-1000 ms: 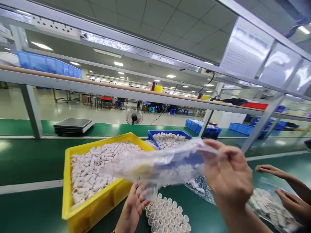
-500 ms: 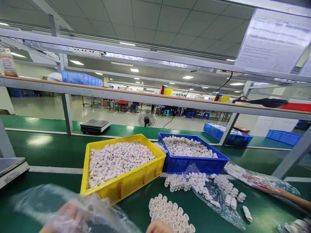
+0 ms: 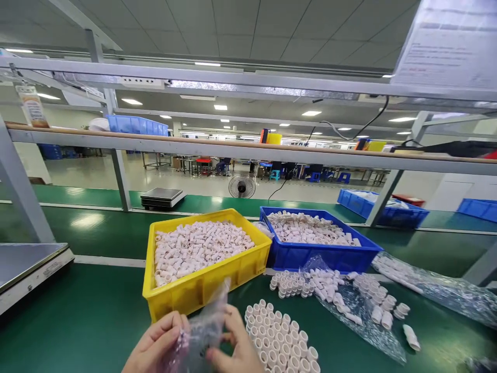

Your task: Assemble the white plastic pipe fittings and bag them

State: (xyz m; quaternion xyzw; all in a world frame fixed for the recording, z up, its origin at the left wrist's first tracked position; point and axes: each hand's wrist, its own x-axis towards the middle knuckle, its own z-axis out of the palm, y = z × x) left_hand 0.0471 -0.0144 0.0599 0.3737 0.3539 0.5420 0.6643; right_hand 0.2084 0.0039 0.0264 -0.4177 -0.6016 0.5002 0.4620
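Between my two hands is a clear plastic bag (image 3: 202, 331), crumpled and blurred in part. My left hand (image 3: 155, 344) pinches its left side, and my right hand (image 3: 236, 344) grips its right side with thumb and fingers closed. Just right of my right hand, many short white pipe fittings (image 3: 281, 339) stand on end in a tight cluster on the green belt. Beyond my hands sits a yellow bin (image 3: 205, 285) heaped with loose white fittings (image 3: 202, 248). Whether the bag holds anything cannot be made out.
A blue bin (image 3: 326, 256) of fittings adjoins the yellow one. Loose fittings (image 3: 291, 285) and a plastic sheet (image 3: 365, 321) lie right; a long filled bag (image 3: 435, 290) is farther right. Scales stand at left (image 3: 31, 269) and back (image 3: 162, 196). A shelf rail (image 3: 248, 153) crosses ahead.
The bag, spread out at the lower left before, is now gathered between both hands. My right hand has moved left from the standing fittings to the bag. An arm at the far right is gone.
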